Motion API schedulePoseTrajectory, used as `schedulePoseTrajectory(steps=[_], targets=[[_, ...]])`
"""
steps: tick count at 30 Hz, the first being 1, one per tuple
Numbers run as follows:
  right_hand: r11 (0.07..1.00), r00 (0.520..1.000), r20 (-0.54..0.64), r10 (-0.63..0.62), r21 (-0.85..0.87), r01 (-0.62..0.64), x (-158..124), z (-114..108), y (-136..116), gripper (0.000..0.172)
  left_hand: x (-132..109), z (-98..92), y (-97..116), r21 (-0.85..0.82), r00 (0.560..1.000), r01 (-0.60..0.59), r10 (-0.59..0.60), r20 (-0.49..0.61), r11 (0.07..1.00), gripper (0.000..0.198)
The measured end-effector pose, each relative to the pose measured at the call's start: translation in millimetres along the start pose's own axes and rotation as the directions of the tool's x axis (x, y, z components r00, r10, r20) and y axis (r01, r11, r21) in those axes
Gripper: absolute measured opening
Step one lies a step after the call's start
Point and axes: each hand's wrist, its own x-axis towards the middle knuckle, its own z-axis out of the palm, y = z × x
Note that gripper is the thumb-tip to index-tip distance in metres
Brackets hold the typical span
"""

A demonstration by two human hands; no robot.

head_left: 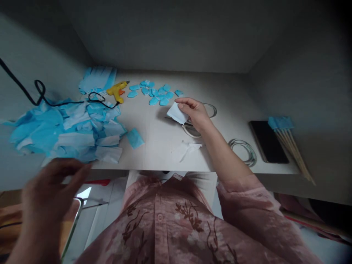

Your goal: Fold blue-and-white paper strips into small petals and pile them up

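A white, roughly square piece (177,113) is being held aslant near the middle of the frame.
Its flat face is showing; at left, a heap of blue and white scraps (77,139) is lying loose, pieces overlapping.

Dimly and softly lit, brighter across the surface (156,156), faintly shadowed beside the white piece (177,113), blurred at the left fingers (62,164), stretched toward the edges and blackened in the upper right corner.
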Motion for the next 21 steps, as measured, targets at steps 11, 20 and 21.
schedulePoseTrajectory(steps=[11, 20, 21], targets=[[0.983, 0.997, 0.073, -0.012, -0.180, 0.025, -7, 1, -13, 0.035, 91, 147.5, 142, -0.688, 0.924, 0.039, 0.236, 0.301, 0.725, 0.022], [0.943, 0.982, 0.134, -0.132, -0.288, 0.166, -12, 1, -13, 0.040, 114, 193.3, 148, -0.507, 0.552, 0.305, 0.284, 0.784, 0.806, 0.032], [0.932, 0.981, 0.127, -0.145, -0.316, 0.179, -12, 1, -13, 0.040, 114, 195.0, 146, -0.495, 0.554, 0.303, 0.272, 0.787, 0.814, 0.028]])
